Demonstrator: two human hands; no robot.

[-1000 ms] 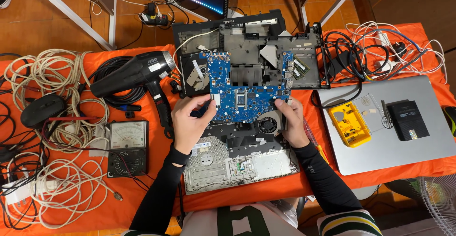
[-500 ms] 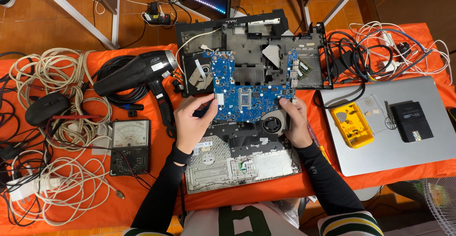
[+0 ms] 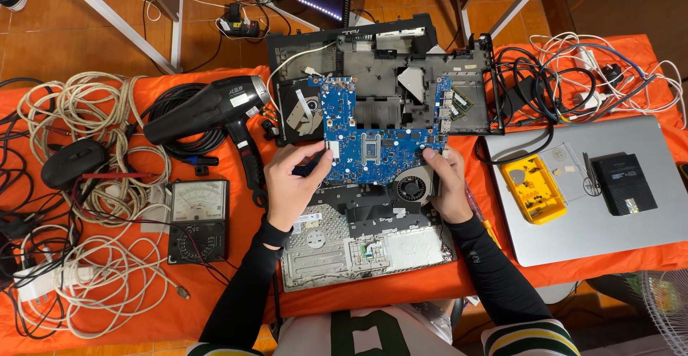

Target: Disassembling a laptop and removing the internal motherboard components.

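Blue circuit board [image 3: 376,137] sits at centre frame over the opened black laptop chassis [image 3: 401,76], gripped on both lower corners: left hand [image 3: 290,187] pinches its 8 o'clock edge with thumb and fingers closed on it, right hand [image 3: 448,184] clamps the 4 o'clock corner beside the round fan [image 3: 412,187]. Grey keyboard tray [image 3: 365,245] lies at 6 o'clock of the board; black hot-air gun [image 3: 215,112] at 9 o'clock, analogue meter [image 3: 198,220] at 8 o'clock, yellow parts box [image 3: 532,187] on a silver laptop lid [image 3: 631,234] at 3 o'clock.

Tight around the blue circuit board [image 3: 380,137]: black heat gun [image 3: 215,108] blocks nine o'clock, open laptop chassis [image 3: 401,69] crowds twelve, cable tangle [image 3: 545,87] at two; bare orange cloth [image 3: 229,284] opens at seven.
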